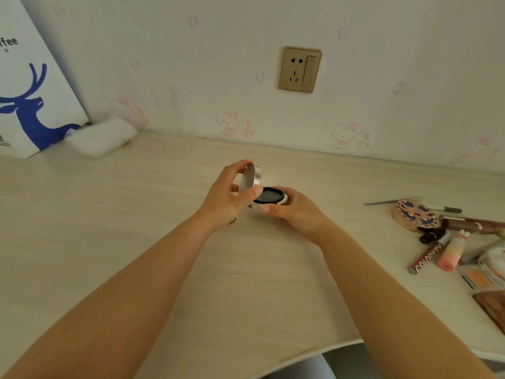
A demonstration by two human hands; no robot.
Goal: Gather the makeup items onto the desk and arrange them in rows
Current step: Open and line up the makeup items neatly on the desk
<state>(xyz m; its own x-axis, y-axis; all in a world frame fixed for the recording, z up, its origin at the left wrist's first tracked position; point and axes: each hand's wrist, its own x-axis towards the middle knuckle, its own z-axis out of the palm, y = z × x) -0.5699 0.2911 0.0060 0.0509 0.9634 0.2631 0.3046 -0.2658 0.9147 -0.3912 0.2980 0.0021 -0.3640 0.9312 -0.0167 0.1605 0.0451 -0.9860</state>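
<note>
A round silver compact stands open above the middle of the pale desk. My left hand grips its raised lid between thumb and fingers. My right hand holds the base, whose dark inside faces up. At the desk's right edge lies a pile of makeup: a round patterned compact, a brown ColorKey lip tube, a pink-to-yellow tube, a dark tube, thin pencils and an orange palette.
A white paper bag with a blue deer leans on the wall at the back left, with a white tissue pack beside it. A gold wall socket sits above the desk. The desk's curved front edge runs below my right arm.
</note>
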